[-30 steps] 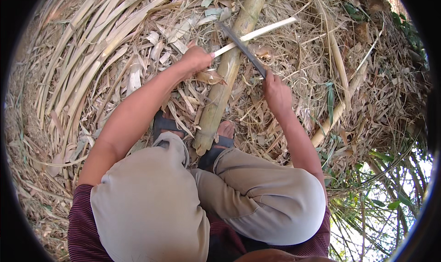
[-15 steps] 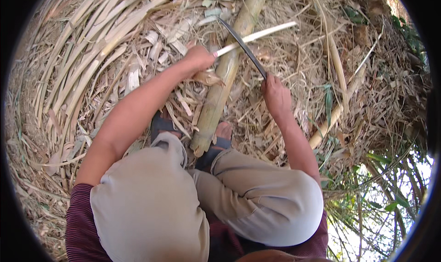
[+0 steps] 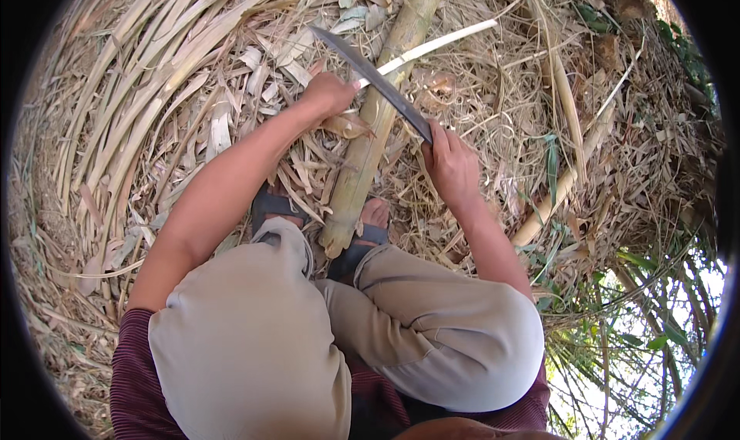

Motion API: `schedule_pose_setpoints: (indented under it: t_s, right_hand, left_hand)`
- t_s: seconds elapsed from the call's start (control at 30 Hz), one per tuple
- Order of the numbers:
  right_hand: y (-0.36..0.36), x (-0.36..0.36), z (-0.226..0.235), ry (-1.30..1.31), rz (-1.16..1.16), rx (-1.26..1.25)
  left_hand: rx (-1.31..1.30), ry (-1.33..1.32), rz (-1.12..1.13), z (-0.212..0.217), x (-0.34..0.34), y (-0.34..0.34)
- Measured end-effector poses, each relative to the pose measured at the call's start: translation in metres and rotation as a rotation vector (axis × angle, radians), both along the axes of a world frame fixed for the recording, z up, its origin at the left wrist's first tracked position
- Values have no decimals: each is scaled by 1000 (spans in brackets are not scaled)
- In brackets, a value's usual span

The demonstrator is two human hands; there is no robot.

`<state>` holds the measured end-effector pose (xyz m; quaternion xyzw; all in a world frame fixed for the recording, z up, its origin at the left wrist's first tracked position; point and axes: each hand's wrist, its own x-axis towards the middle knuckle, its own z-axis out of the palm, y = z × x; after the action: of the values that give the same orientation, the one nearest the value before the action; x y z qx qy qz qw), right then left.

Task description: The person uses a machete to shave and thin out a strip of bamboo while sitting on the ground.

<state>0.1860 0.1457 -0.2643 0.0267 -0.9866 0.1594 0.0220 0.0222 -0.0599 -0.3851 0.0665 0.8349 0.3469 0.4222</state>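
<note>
My left hand (image 3: pixel 329 94) is closed on one end of a pale, peeled bamboo strip (image 3: pixel 451 39), which slants up to the right across a bamboo pole (image 3: pixel 356 174). In my right hand (image 3: pixel 452 165) is the handle of a long dark machete (image 3: pixel 368 70). Its blade crosses over the strip and the pole, with the tip beyond my left hand to the upper left. The handle is mostly hidden by my fingers. The pole runs from between my sandalled feet to the top of the view.
Long split bamboo strips (image 3: pixel 146 77) lie in a curved bundle at the left. Dry leaves and shavings (image 3: pixel 486 131) cover the ground. A thicker bamboo stalk (image 3: pixel 546 212) lies at the right, with green plants (image 3: pixel 655 343) at the lower right.
The machete has swung left and nearer to my left hand, showing more of its flat side. My right hand has moved slightly left and down. The strip's far end is a little higher.
</note>
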Motion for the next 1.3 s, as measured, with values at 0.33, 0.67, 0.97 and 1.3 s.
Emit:
schedule_pose_setpoints:
  t_s: [0.33,0.67,0.97,1.3]
  right_hand:
    - [24,-2,-23,-99,-127,97]
    - [38,3,-44,-222,-186,194]
    - [54,24,-71,-348,-227,230]
    - [13,24,-36,-288,-446,-363]
  left_hand:
    - [-120,-55,-53,50,-7,9]
    - [-73,67,108,11,9,6]
    - [-36,105,39,32,4,14]
    - [33,-140,127,56,13,-1]
